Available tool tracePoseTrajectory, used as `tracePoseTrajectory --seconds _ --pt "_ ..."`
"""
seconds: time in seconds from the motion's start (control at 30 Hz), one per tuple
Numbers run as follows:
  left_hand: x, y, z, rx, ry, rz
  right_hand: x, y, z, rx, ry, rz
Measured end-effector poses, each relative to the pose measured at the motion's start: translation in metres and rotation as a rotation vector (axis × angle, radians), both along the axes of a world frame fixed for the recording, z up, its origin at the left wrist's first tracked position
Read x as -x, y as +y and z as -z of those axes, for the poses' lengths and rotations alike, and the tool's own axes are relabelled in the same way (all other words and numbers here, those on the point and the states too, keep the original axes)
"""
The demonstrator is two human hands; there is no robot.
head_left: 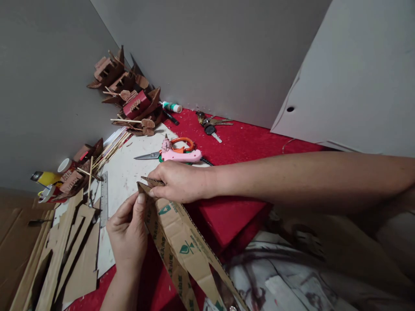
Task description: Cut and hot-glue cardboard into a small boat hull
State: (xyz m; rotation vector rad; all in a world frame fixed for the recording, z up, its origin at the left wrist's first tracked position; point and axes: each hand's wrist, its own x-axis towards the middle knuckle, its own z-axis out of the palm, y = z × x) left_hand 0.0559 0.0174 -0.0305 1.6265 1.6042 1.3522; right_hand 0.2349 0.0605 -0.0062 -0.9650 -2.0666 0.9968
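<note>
A long piece of brown corrugated cardboard (186, 242) with green printing slants from the table's edge toward my lap. Its narrow far end is between my hands. My left hand (128, 229) pinches a pointed corner of it between thumb and fingers. On the other side of that end, my right hand (177, 181) is closed on the cardboard, its fingertips partly hidden. Just beyond my right hand lie a pink glue gun (183, 155) and scissors (147, 156) with an orange handle.
Model boats (138, 103) of brown card stand along the wall at the back left. Cardboard strips (73, 250) and a ruler (104, 198) lie to the left. Keys (212, 129) and a small white-capped tube (172, 107) are on the red tabletop (240, 140).
</note>
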Motion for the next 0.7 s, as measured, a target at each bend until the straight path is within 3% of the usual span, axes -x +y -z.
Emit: tracePoseTrajectory --seconds 0.23,0.43,0.7 --pt "-0.0053 -0.0043 -0.0005 -0.125 0.081 -0.077 0.0021 -0.0027 0.0034 -0.067 0.061 0.021" --pt "-0.0054 -0.0071 0.0002 -0.142 0.071 -0.093 0.0052 -0.0033 0.0057 -0.111 0.177 0.061" --pt "-0.0062 -0.0086 -0.0015 -0.147 0.056 -0.079 0.0084 -0.0001 0.0098 -0.135 0.340 0.011"
